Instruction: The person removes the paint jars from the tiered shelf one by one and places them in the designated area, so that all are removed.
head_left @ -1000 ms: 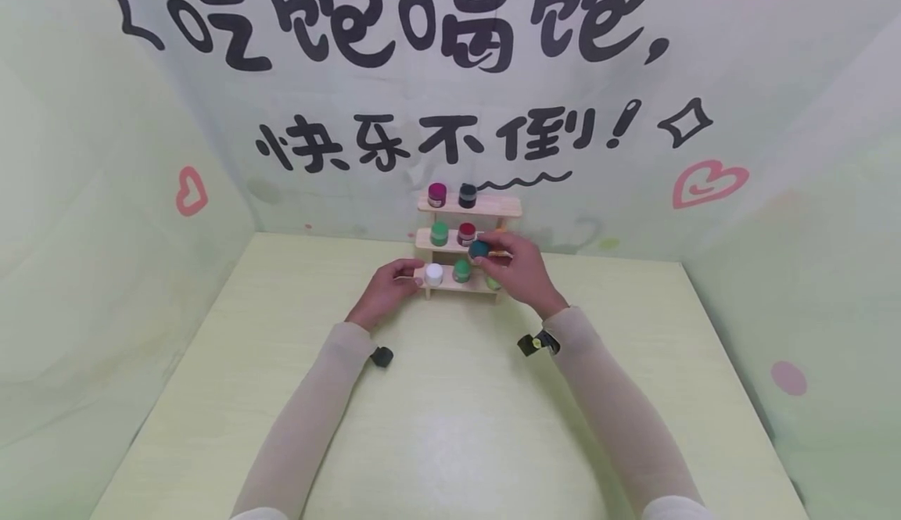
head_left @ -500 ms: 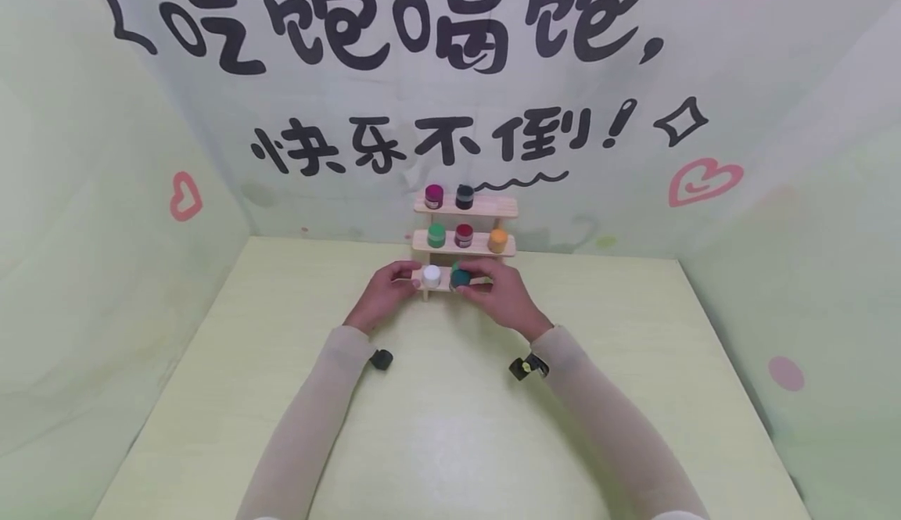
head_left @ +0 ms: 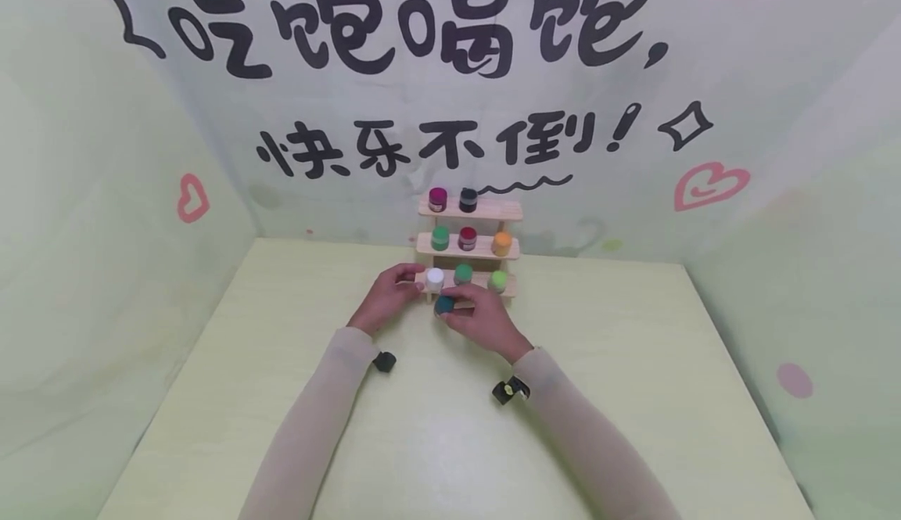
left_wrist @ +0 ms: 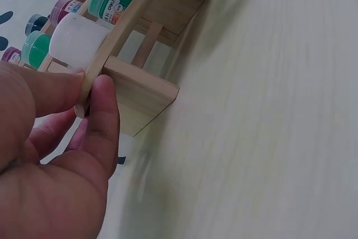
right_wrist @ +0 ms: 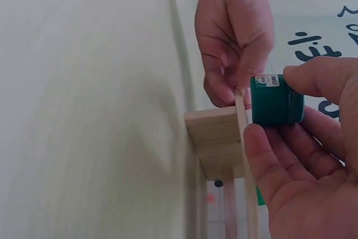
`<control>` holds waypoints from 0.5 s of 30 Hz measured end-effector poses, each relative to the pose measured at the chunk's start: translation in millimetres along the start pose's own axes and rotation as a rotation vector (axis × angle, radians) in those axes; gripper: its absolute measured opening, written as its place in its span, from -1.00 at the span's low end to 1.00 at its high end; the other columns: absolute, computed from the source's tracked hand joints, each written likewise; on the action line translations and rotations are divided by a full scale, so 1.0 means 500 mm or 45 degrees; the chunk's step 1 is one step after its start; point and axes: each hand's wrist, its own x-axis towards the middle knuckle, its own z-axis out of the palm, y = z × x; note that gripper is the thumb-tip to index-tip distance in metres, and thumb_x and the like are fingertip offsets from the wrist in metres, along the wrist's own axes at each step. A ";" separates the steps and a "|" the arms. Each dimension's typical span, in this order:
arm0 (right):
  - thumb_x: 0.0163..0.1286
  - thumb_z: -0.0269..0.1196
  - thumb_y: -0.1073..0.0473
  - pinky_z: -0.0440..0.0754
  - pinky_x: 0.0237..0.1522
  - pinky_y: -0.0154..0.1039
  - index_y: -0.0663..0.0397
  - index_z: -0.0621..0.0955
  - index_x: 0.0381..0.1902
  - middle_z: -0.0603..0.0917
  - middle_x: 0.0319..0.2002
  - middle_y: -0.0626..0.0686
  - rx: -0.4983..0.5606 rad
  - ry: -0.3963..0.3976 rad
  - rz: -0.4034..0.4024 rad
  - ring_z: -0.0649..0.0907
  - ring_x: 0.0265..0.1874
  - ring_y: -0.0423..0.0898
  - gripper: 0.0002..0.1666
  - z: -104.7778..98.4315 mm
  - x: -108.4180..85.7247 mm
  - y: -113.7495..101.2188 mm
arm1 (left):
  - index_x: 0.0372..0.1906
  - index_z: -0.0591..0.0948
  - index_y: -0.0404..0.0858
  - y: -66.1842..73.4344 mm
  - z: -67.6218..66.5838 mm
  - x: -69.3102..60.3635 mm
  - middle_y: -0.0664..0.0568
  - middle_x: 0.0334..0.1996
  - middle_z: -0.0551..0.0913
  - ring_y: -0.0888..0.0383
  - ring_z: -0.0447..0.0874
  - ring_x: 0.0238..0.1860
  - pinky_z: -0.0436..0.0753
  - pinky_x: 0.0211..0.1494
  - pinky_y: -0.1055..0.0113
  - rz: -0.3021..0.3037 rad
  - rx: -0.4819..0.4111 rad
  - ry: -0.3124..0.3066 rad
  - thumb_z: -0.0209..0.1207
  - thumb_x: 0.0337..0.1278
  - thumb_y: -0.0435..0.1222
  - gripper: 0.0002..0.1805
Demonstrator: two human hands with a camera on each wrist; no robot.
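Note:
A small three-tier wooden rack [head_left: 486,207] stands at the back of the table against the backdrop. My left hand [head_left: 387,295] pinches the left end of its lowest shelf [left_wrist: 112,48] between thumb and finger. In my right hand [head_left: 487,323] a dark teal paint jar [right_wrist: 274,100] is held between thumb and fingers, just in front of the lowest shelf. On that shelf sit a white jar [head_left: 435,277], a green jar [head_left: 462,273] and a light green jar [head_left: 498,281]. The white jar is close to my left thumb.
The middle shelf carries a green jar [head_left: 439,238], a dark red jar [head_left: 468,238] and an orange jar [head_left: 501,244]. Above them, a magenta jar [head_left: 438,199] and a black jar [head_left: 468,199] stand on the top shelf. A lettered cloth backdrop [head_left: 338,215] rises behind the table [head_left: 436,426].
My right hand has carried the teal jar from the rack's right side, down and left, to in front of the lowest shelf. The left hand keeps its grip on the shelf end.

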 end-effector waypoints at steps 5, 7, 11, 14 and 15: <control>0.26 0.41 0.31 0.75 0.04 -0.27 0.22 0.65 0.15 0.68 0.08 0.06 -0.013 -0.017 -0.007 0.70 0.05 0.05 -0.53 0.022 -0.006 0.015 | 0.23 0.58 0.04 0.000 0.000 -0.002 0.01 0.15 0.59 -0.02 0.56 0.26 0.53 0.39 0.01 -0.002 0.022 0.009 0.31 0.27 -0.18 -0.57; 0.26 0.41 0.31 0.74 0.05 -0.29 0.23 0.64 0.17 0.69 0.08 0.04 -0.038 -0.029 0.001 0.70 0.06 0.01 -0.51 0.030 -0.006 0.022 | 0.23 0.58 0.04 0.001 0.000 -0.003 0.00 0.14 0.60 -0.02 0.56 0.25 0.52 0.39 0.01 0.005 0.024 0.012 0.31 0.28 -0.18 -0.57; 0.25 0.43 0.28 0.74 0.05 -0.30 0.19 0.65 0.16 0.72 0.03 0.01 -0.104 -0.059 0.023 0.72 0.05 -0.06 -0.51 0.045 -0.008 0.031 | 0.23 0.59 0.03 -0.001 0.000 -0.003 0.00 0.13 0.61 -0.01 0.56 0.24 0.54 0.37 0.02 0.011 0.021 0.017 0.31 0.27 -0.20 -0.57; 0.24 0.46 0.26 0.75 0.05 -0.28 0.17 0.66 0.14 0.75 -0.01 -0.01 -0.136 -0.065 0.053 0.74 0.02 -0.07 -0.51 0.055 -0.009 0.034 | 0.23 0.59 0.03 -0.001 0.000 -0.005 -0.01 0.13 0.60 -0.02 0.56 0.25 0.55 0.36 0.02 0.015 0.021 0.017 0.30 0.27 -0.21 -0.57; 0.24 0.46 0.26 0.74 0.05 -0.28 0.16 0.66 0.14 0.75 -0.03 -0.02 -0.147 -0.066 0.065 0.74 0.02 -0.08 -0.51 0.057 -0.009 0.034 | 0.23 0.59 0.03 -0.002 0.001 -0.005 -0.01 0.14 0.60 -0.01 0.55 0.25 0.55 0.36 0.02 0.017 0.023 0.019 0.30 0.28 -0.21 -0.57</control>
